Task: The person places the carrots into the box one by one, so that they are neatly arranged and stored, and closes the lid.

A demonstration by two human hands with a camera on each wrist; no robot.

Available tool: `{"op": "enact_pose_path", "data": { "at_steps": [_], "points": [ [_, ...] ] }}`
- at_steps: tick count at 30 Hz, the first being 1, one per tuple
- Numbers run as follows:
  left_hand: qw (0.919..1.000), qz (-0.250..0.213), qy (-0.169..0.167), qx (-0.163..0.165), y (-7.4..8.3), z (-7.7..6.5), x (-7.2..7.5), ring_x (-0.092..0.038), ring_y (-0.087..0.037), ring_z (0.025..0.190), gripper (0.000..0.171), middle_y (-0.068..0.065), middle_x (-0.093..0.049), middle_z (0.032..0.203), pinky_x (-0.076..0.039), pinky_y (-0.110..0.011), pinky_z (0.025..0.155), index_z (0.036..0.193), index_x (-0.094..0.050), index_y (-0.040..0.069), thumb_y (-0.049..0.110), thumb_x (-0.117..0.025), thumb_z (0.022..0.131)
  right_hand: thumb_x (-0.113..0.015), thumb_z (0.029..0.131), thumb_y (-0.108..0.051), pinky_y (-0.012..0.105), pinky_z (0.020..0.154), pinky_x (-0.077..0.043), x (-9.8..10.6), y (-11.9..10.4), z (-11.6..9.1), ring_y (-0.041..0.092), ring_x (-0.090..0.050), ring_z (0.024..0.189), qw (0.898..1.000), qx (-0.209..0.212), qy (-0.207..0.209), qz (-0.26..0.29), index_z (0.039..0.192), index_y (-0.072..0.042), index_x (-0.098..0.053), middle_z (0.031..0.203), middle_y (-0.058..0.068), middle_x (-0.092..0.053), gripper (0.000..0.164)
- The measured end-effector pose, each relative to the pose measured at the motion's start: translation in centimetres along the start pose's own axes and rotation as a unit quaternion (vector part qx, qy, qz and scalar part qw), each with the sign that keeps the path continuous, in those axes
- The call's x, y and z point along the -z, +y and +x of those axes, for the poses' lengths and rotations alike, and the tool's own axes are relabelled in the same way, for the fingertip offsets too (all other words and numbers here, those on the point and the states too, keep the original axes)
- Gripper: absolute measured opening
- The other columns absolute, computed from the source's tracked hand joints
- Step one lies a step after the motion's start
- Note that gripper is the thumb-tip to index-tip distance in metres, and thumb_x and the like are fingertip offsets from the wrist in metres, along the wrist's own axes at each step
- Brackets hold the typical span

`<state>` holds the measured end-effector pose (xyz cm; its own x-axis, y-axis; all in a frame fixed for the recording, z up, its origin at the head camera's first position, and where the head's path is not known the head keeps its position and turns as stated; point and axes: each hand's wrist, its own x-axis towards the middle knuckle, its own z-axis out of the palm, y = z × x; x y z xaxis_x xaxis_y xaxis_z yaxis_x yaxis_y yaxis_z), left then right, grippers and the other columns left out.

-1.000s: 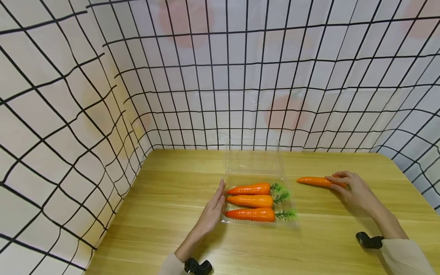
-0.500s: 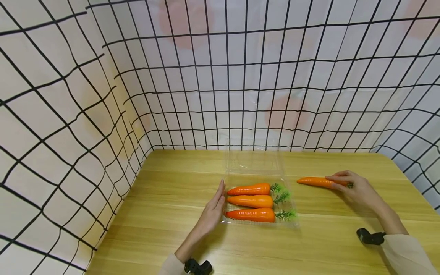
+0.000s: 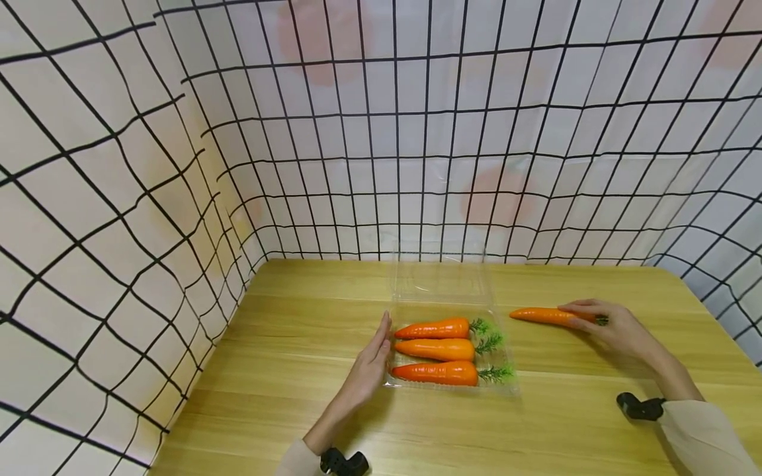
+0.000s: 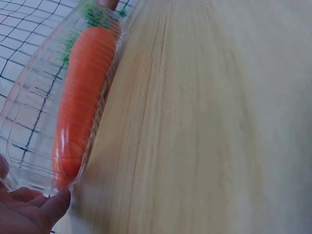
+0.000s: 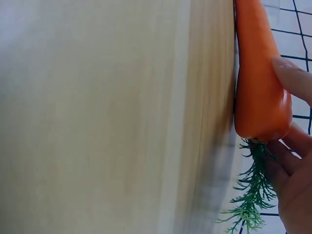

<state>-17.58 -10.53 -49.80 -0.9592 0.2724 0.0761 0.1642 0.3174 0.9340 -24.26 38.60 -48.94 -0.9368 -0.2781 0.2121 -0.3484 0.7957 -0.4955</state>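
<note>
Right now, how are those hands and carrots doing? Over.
Left hand against the clear box, left side. Right hand gripping fourth carrot, outside the box. Three carrots inside, lid open. Nothing visible between fourth carrot and box.

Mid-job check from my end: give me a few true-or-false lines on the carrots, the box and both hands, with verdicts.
1. Three carrots lie in the clear box. True.
2. The lid is closed over them. False; the lid is open, on the box's far side.
3. The left hand is at the box's left side. True.
4. The right hand holds nothing. False; it grips a fourth carrot near its thick end.
5. The fourth carrot's narrow tip points away from the box. False; it points toward the box.
</note>
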Motion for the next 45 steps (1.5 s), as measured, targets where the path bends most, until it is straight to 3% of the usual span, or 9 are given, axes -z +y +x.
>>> {"op": "enact_pose_path", "data": {
  "at_steps": [4,6,9,12,14,17,24,31,45],
  "points": [
    [1.0,-0.004,0.0,0.001,0.0,0.1,0.0,-0.023,-0.032,0.158,0.056,-0.012,-0.018,0.172,-0.02,-0.051,0.129,0.167,-0.01,0.009,0.013,-0.03,0.114,-0.07,0.1,-0.025,0.066,0.092,-0.047,-0.1,0.0,0.2,0.054,-0.055,0.122,1.0,-0.006,-0.012,0.015,0.131,-0.016,-0.073,0.134,0.026,-0.064,0.033],
    [1.0,-0.006,0.001,0.001,0.1,0.1,0.0,-0.023,-0.032,0.158,0.056,-0.012,-0.018,0.172,-0.02,-0.051,0.129,0.167,-0.01,0.01,0.013,-0.03,0.114,-0.07,0.1,-0.026,0.071,0.091,-0.046,-0.1,0.0,0.3,0.056,-0.054,0.122,1.0,-0.007,-0.016,0.023,0.133,-0.016,-0.072,0.134,0.027,-0.063,0.034],
    [1.0,-0.008,0.0,0.0,0.0,0.1,-0.1,-0.023,-0.032,0.158,0.056,-0.012,-0.017,0.173,-0.021,-0.051,0.129,0.167,-0.01,0.01,0.013,-0.03,0.114,-0.071,0.1,-0.028,0.055,0.093,-0.05,-0.4,-0.2,0.2,0.043,-0.057,0.122,1.0,-0.007,-0.008,0.019,0.133,-0.021,-0.073,0.133,0.02,-0.065,0.034],
    [1.0,-0.008,-0.002,-0.001,0.0,0.1,-0.1,-0.022,-0.032,0.159,0.057,-0.012,-0.017,0.173,-0.021,-0.051,0.129,0.167,-0.01,0.01,0.013,-0.03,0.114,-0.074,0.098,-0.023,0.023,0.091,-0.048,-0.6,-0.6,0.3,0.009,-0.056,0.12,0.999,0.023,0.022,0.009,0.131,-0.023,-0.074,0.128,0.013,-0.068,0.033],
    [1.0,-0.005,-0.001,0.001,-0.1,0.1,-0.1,-0.022,-0.031,0.159,0.056,-0.011,-0.017,0.173,-0.021,-0.051,0.129,0.167,-0.01,0.01,0.013,-0.03,0.114,-0.076,0.095,-0.016,0.008,0.084,-0.041,-0.8,-1.0,0.6,-0.01,-0.048,0.115,0.997,0.055,0.049,0.007,0.129,-0.021,-0.075,0.124,0.011,-0.069,0.034],
    [1.0,0.0,0.001,0.003,0.0,0.1,0.0,-0.022,-0.031,0.159,0.056,-0.011,-0.018,0.172,-0.02,-0.051,0.129,0.167,-0.01,0.011,0.014,-0.03,0.114,-0.078,0.092,-0.01,0.004,0.079,-0.039,-0.6,-2.4,1.0,-0.023,-0.04,0.11,0.993,0.084,0.085,0.016,0.127,-0.017,-0.076,0.121,0.009,-0.068,0.035],
    [1.0,0.002,-0.002,0.002,0.1,0.0,0.0,-0.022,-0.031,0.159,0.057,-0.012,-0.017,0.172,-0.019,-0.051,0.129,0.167,-0.009,0.01,0.013,-0.03,0.114,-0.076,0.093,-0.007,0.009,0.073,-0.042,0.6,-6.8,1.5,-0.014,-0.046,0.11,0.989,0.075,0.107,0.064,0.126,-0.015,-0.077,0.122,-0.016,-0.061,0.034],
    [1.0,0.005,0.0,-0.004,0.0,0.1,0.0,-0.021,-0.035,0.159,0.056,-0.015,-0.018,0.172,-0.018,-0.054,0.128,0.167,-0.01,0.007,0.012,-0.03,0.114,-0.078,0.087,0.003,0.011,0.073,-0.045,-0.7,-10.5,2.0,-0.008,-0.051,0.107,0.983,0.128,0.098,0.086,0.122,-0.017,-0.079,0.119,0.001,-0.068,0.04],
    [1.0,-0.002,0.001,-0.004,-0.2,0.1,0.0,-0.022,-0.032,0.159,0.057,-0.013,-0.017,0.172,-0.019,-0.051,0.129,0.167,-0.009,0.01,0.013,-0.03,0.114,-0.08,0.088,-0.004,0.022,0.074,-0.05,-4.3,-14.7,3.3,0.004,-0.056,0.099,0.978,0.188,0.045,0.076,0.123,-0.015,-0.078,0.113,0.002,-0.07,0.037]
  ]
}}
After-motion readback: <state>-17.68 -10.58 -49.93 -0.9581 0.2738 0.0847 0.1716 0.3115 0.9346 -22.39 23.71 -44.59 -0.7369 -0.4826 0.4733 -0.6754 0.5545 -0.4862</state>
